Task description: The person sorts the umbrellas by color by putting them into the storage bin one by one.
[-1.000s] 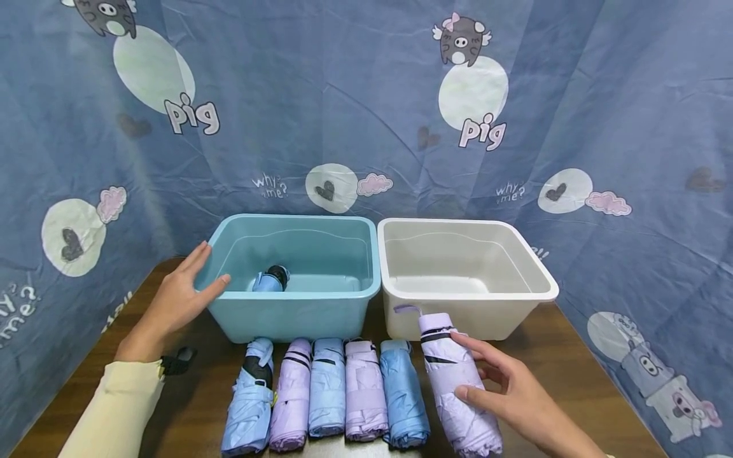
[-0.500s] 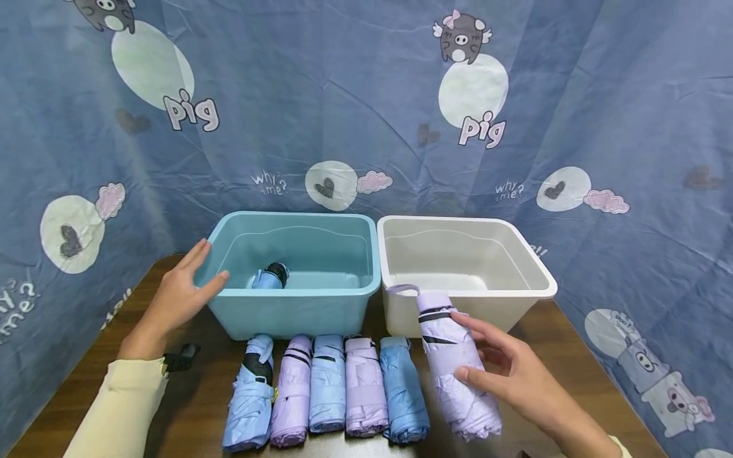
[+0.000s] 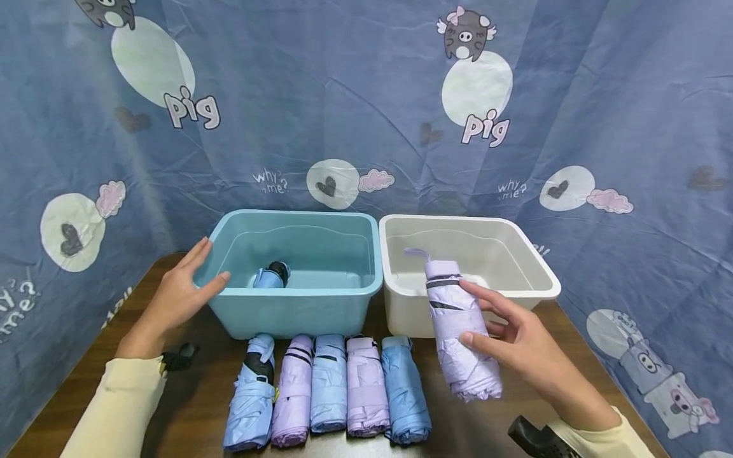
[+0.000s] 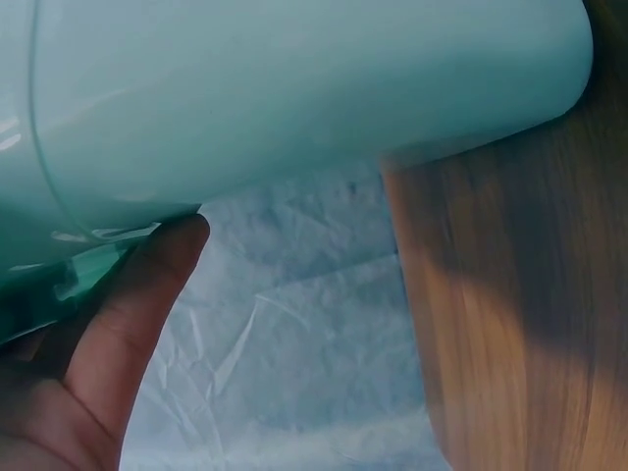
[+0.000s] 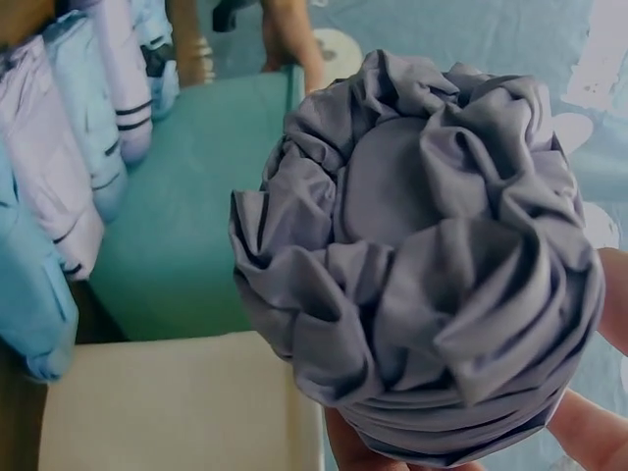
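Observation:
A light purple folded umbrella (image 3: 460, 340) with a wrist strap is held in my right hand (image 3: 518, 337), tilted, its strap end overlapping the near rim of the white bin (image 3: 466, 295). In the right wrist view, the bunched fabric end of the umbrella (image 5: 412, 255) fills the middle and hides part of the hand. My left hand (image 3: 180, 299) rests with straight fingers at the left end of the teal bin (image 3: 292, 312); a finger (image 4: 147, 304) touches the bin's wall in the left wrist view. Inside the teal bin lies a blue umbrella (image 3: 269, 277) with a black end.
Several folded umbrellas lie in a row before the bins: a light blue one (image 3: 250, 407), a purple one (image 3: 293, 394), others up to a darker blue one (image 3: 406, 394). The wooden table (image 3: 195, 394) meets a blue patterned cloth (image 3: 366, 114) behind the bins.
My right hand has raised the purple umbrella upward and away from me, from in front of the white bin to its near rim. The left hand has stayed at the teal bin.

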{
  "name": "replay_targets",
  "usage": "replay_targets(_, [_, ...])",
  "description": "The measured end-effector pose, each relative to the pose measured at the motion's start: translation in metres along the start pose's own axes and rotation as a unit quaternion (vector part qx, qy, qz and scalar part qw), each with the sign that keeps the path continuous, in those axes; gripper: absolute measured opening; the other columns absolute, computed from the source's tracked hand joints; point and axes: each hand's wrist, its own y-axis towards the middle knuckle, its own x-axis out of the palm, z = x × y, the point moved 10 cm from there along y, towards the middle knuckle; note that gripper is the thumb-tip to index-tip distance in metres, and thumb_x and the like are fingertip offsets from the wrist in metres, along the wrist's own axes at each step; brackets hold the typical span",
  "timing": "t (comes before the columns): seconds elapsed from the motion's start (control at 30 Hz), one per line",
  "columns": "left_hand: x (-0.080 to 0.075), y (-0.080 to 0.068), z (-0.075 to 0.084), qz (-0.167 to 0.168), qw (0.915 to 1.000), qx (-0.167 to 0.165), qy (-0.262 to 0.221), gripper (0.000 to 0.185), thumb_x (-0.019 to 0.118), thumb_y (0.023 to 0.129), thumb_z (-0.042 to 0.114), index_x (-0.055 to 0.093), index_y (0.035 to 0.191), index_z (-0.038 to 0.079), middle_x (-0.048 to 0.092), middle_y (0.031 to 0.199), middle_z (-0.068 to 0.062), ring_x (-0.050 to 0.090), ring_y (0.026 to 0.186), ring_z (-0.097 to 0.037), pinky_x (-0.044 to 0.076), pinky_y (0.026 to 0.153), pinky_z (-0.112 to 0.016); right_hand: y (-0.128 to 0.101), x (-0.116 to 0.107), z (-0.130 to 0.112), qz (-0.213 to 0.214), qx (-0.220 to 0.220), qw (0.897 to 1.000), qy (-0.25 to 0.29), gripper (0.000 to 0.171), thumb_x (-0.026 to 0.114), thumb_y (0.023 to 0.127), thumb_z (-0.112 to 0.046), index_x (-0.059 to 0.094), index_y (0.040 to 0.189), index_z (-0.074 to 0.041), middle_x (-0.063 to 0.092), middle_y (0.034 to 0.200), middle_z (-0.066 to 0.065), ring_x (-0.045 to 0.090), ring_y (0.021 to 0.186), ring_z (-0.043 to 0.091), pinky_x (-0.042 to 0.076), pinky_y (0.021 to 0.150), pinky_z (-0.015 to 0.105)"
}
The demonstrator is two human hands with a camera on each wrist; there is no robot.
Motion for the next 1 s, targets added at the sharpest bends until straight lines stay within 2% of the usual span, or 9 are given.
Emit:
replay_targets(0.2, [0.003,0.003,0.002,-0.013,0.9998,-0.014,-0.008,0.085,0.059,0.093,0.044,0.013,0.155,0.009,0.006,0.162,-0.007,0.015,0.14,-0.051,0.022,0.097,-0.075,0.007,-0.009,0.0,0.011,0.005,1.0,-0.025,0.067,0.073,0.086,-0.011,0.045,0.146,-0.026,0.047,0.126,0.016,0.063,0.105,0.029,0.056,0.077,0.039])
replay_targets(0.43, [0.008,0.004,0.002,-0.019,0.9996,-0.017,-0.015,0.087,0.061,0.092,0.046,0.013,0.155,0.01,0.006,0.162,-0.006,0.014,0.141,-0.049,0.023,0.097,-0.074,0.019,-0.015,0.0,0.013,0.013,1.0,-0.015,0.067,0.072,0.088,-0.015,0.042,0.147,-0.029,0.048,0.127,0.015,0.064,0.106,0.024,0.056,0.076,0.04])
replay_targets(0.63, [0.006,0.006,0.003,-0.012,0.9997,-0.011,-0.02,0.087,0.062,0.091,0.044,0.015,0.155,0.009,0.007,0.162,-0.006,0.014,0.142,-0.047,0.022,0.098,-0.074,0.037,-0.02,0.0,0.024,0.017,0.999,-0.022,0.068,0.073,0.088,-0.021,0.042,0.147,-0.032,0.051,0.125,0.015,0.064,0.106,0.023,0.055,0.078,0.036])
replay_targets(0.87, [0.006,0.001,-0.002,-0.019,0.9993,-0.023,-0.023,0.087,0.062,0.091,0.045,0.013,0.155,0.011,0.005,0.162,-0.006,0.012,0.142,-0.048,0.022,0.096,-0.076,0.058,-0.024,0.002,0.039,0.034,0.998,-0.022,0.068,0.074,0.086,-0.026,0.043,0.146,-0.034,0.052,0.129,0.014,0.061,0.109,0.025,0.053,0.082,0.033])
replay_targets(1.0, [0.0,0.0,-0.004,-0.012,0.9995,-0.023,-0.02,0.087,0.061,0.092,0.045,0.013,0.155,0.011,0.005,0.162,-0.006,0.012,0.142,-0.049,0.022,0.096,-0.076,0.074,-0.025,0.001,0.046,0.034,0.998,-0.021,0.068,0.075,0.085,-0.029,0.044,0.145,-0.036,0.053,0.129,0.012,0.059,0.11,0.025,0.054,0.082,0.033])
